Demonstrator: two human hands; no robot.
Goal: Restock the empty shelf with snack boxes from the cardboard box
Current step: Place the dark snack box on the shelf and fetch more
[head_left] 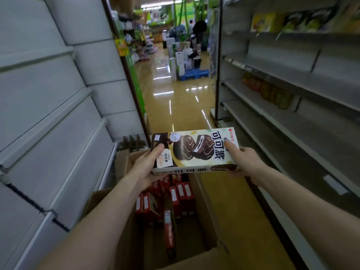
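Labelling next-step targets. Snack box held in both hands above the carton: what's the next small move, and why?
Probably swing the snack box sideways onto the bare left shelf. The left hand and right hand grip its ends, it is lifted clear of the carton, and that shelf stands close beside it.

Floor (175, 106) bears open cardboard box (206, 211); right shelf (243, 92), orange packets (272, 92)

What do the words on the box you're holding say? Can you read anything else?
"可可派": big, on the top face of the snack box.
"可可派": on its near side edge.
"可可派": small, on the white panel at its left end.
Too blurred: print by the red logo, labels on the red boxes in the cardboard box, shelf tags.
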